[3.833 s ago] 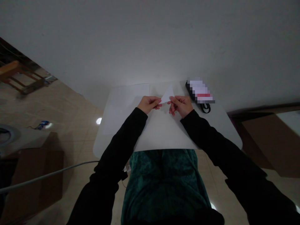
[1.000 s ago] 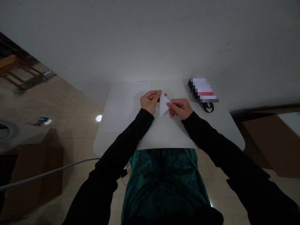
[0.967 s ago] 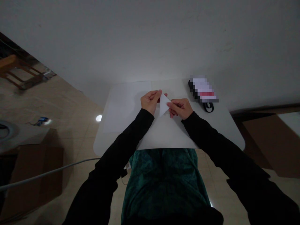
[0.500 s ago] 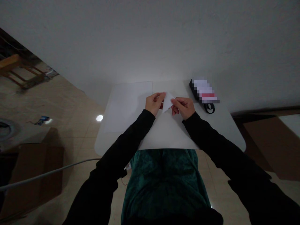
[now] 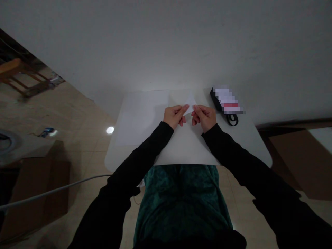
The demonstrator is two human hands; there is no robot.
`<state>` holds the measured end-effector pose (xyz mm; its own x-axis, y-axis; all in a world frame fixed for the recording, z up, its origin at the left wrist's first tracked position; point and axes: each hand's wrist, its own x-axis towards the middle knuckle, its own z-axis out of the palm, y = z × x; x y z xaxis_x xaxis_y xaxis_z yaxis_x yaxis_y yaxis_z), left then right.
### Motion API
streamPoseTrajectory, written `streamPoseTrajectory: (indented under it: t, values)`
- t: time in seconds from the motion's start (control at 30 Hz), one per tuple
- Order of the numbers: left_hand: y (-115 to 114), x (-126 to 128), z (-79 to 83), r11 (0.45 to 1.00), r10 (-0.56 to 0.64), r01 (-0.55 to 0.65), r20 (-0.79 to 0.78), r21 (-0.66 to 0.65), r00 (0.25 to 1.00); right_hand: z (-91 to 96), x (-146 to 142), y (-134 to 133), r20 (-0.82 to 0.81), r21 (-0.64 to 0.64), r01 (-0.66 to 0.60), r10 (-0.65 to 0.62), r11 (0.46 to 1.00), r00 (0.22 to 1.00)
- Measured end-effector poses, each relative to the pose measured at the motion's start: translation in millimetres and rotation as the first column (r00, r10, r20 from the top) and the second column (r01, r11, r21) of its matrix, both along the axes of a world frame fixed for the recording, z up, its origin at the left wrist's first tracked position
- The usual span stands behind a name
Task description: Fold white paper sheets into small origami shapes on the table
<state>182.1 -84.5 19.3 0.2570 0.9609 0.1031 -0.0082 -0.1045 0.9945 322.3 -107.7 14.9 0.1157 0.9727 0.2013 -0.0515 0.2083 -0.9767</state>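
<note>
A small piece of folded white paper (image 5: pixel 190 100) is held up over the table, its pointed end turned toward the wall. My left hand (image 5: pixel 175 115) pinches its left lower corner between thumb and fingers. At the opposite corner my right hand (image 5: pixel 204 117) has a similar pinch, thumb on top. The fingers partly cover the paper's lower edge, so its layers cannot be made out. To the left of my left hand, a larger white sheet (image 5: pixel 142 117) lies flat on the table.
The white table (image 5: pixel 186 148) stands against a grey wall (image 5: pixel 166 45). A black case (image 5: pixel 215 100) with a strap loop and a blurred pale top lies at the back right. Cardboard boxes (image 5: pixel 36 186) stand left, and another cardboard box (image 5: pixel 301 155) right. A cable (image 5: pixel 64 188) runs in from the left.
The paper has turned so that its point faces the wall. My left hand has shifted right and slightly nearer to me, and both hands now grip the lower corners.
</note>
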Motion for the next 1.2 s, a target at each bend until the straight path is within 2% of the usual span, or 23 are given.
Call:
streamPoseTrajectory:
  t: [0.17, 0.27, 0.33, 0.43, 0.5, 0.6, 0.67, 0.73, 0.8, 0.9, 0.97, 1.03, 1.1, 1.2]
  values:
    - [13, -8, -4.5, 0.975, -0.179, 0.19, 0.098, -0.115, 0.979, -0.1, 3, 1, -0.021, 0.018, 0.012, -0.011, 1.0, 1.0]
    - [19, -21, 0.5, 0.902, -0.362, 0.368, 0.071, -0.226, 0.93, -1.5, 4, 3, -0.004, 0.007, -0.033, 0.033, 0.999, 0.999]
    - [21, -27, 4.4, 0.854, -0.439, 0.432, 0.044, -0.289, 0.897, -2.7, 6, 6, 0.009, -0.035, -0.105, 0.105, 0.994, 0.994]
    - [21, -27, 6.2, 0.882, -0.382, 0.367, 0.01, -0.294, 0.924, -2.9, 8, 8, 0.009, -0.083, -0.24, 0.241, 0.967, 0.97]
    - [18, -23, 5.1, 0.89, -0.358, 0.359, 0.057, -0.281, 0.932, -1.5, 10, 8, 0.007, -0.071, -0.304, 0.306, 0.95, 0.952]
    - [12, -16, 3.6, 0.842, -0.434, 0.462, 0.159, -0.278, 0.887, -0.2, 10, 7, 0.013, -0.031, -0.33, 0.33, 0.943, 0.944]
    - [7, -13, 4.2, 0.821, -0.468, 0.494, 0.158, -0.286, 0.869, -2.2, 9, 7, 0.04, -0.002, -0.295, 0.295, 0.955, 0.955]
    - [4, -10, 5.5, 0.84, -0.454, 0.47, 0.122, -0.272, 0.883, -7.0, 8, 9, 0.085, 0.033, -0.237, 0.234, 0.971, 0.969]
    - [1, -8, 6.0, 0.885, -0.404, 0.413, 0.088, -0.216, 0.911, -13.0, 5, 10, 0.12, 0.053, -0.163, 0.155, 0.985, 0.981]
    - [1, -6, 3.2, 0.943, -0.299, 0.304, 0.059, -0.131, 0.952, -19.1, 0, 9, 0.154, 0.088, 0.031, -0.044, 0.996, 0.987]
    - [4, -5, -1.2, 0.968, -0.225, 0.228, 0.038, -0.108, 0.974, -19.0, -3, 6, 0.196, 0.145, 0.137, -0.164, 0.98, 0.967]
    - [6, -5, -6.2, 0.984, -0.156, 0.156, 0.011, -0.087, 0.988, -16.8, -5, 2, 0.242, 0.202, 0.14, -0.188, 0.969, 0.952]
    - [9, -5, -10.5, 0.991, -0.117, 0.116, -0.01, -0.062, 0.993, -15.2, -6, -1, 0.265, 0.231, 0.08, -0.142, 0.97, 0.954]
    - [10, -5, -13.6, 0.993, -0.12, 0.119, -0.032, -0.02, 0.992, -17.6, -6, 1, 0.247, 0.209, 0.033, -0.085, 0.977, 0.965]
